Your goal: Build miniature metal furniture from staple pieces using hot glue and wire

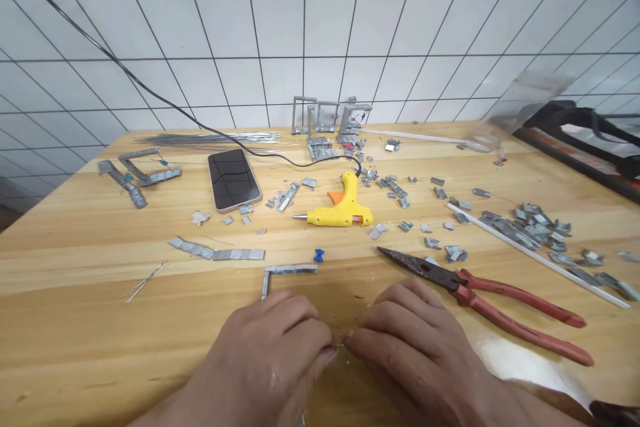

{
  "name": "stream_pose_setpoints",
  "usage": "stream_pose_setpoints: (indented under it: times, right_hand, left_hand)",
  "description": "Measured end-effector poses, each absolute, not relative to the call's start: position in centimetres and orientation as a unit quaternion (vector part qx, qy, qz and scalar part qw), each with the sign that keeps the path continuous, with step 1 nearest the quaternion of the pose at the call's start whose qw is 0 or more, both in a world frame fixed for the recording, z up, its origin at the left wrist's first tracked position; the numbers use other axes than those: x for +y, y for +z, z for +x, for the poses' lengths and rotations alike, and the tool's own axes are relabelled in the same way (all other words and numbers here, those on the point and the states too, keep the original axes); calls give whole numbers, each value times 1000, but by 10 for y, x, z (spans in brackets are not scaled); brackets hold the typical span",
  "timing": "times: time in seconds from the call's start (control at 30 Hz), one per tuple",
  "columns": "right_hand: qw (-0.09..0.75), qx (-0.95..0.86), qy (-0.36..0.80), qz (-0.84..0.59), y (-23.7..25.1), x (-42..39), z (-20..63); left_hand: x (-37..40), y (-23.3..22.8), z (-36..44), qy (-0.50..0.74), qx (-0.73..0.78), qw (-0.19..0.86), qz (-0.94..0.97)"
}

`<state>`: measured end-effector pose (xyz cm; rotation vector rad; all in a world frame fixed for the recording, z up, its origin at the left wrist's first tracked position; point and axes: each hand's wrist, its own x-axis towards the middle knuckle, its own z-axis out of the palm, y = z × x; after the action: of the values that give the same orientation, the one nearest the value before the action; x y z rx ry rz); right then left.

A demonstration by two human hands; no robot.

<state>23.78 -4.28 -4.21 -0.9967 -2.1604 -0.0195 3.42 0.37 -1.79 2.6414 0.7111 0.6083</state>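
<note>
My left hand (273, 350) and my right hand (417, 347) meet low in the middle of the view, fingertips pinched. Between them shows a thin twisted wire (339, 341), with a fine end sticking up; the rest is hidden by my fingers. Just beyond my left hand lies an L-shaped grey metal strip frame (290, 269), its lower part covered by that hand. A small blue bow-shaped piece (319, 255) rests off its right end. Long-nose pliers (465, 287) with red handles lie beside my right hand, jaws pointing left.
A yellow glue gun (340, 210) lies mid-table, its cord running up left. Left of it is a phone (234, 179). Wire lengths (210, 140) and small metal frames (325, 123) stand near the tiled wall. Metal clips (540, 227) and a white stick (540, 257) lie right.
</note>
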Motion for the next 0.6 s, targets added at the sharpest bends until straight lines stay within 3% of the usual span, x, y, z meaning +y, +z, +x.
stream_pose_setpoints:
  times: [0.2, 0.4, 0.6]
  right_hand:
    - [320, -857, 21, -403, -36, -45, 236]
    - [305, -862, 14, -406, -32, -46, 232]
    - [282, -868, 45, -406, -32, -48, 231]
  left_hand:
    - [1, -22, 32, 212, 239, 115, 941]
    - [-2, -45, 38, 314, 239, 89, 915]
    - [-2, -36, 36, 248, 258, 108, 928]
